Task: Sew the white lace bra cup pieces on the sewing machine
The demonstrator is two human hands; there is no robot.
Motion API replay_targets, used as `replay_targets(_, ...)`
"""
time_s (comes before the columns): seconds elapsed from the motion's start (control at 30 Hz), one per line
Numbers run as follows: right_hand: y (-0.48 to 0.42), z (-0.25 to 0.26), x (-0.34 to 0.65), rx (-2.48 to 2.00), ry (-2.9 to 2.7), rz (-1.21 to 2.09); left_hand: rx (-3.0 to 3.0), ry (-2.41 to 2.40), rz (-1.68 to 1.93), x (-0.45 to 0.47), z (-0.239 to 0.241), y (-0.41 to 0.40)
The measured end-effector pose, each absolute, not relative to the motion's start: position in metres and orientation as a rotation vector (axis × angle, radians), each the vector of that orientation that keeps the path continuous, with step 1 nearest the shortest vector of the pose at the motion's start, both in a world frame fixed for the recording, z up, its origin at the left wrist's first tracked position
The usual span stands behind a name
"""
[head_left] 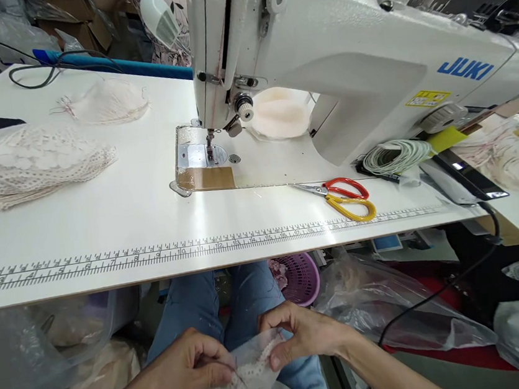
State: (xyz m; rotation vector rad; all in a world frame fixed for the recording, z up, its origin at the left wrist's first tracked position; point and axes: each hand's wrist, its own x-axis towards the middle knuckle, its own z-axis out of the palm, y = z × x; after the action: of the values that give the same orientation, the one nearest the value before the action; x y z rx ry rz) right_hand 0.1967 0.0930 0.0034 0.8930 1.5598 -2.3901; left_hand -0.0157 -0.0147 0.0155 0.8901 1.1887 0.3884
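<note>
Below the table edge, over my lap in blue jeans, both hands pinch a small white lace piece [247,377] that lies on sheer fabric. My left hand [186,371] grips its left side with fingers curled. My right hand [298,333] holds the right end between thumb and fingers. Above on the table stands a white JUKI sewing machine [341,54], its needle plate [199,157] bare.
Stacks of lace pieces [26,165] and padded cups [108,102] lie on the table's left. Scissors with red and yellow handles [344,197] rest near a printed ruler [154,256]. A cord coil [395,155], a purple basket [299,275] and plastic bags [385,311] are nearby.
</note>
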Motion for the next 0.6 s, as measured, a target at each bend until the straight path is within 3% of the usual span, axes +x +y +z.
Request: replay_targets(0.6,0.093,0.0,0.178,0.918,1.505,-2.369,0.869,1.168,0.418,-0.032,-0.006,-0.033)
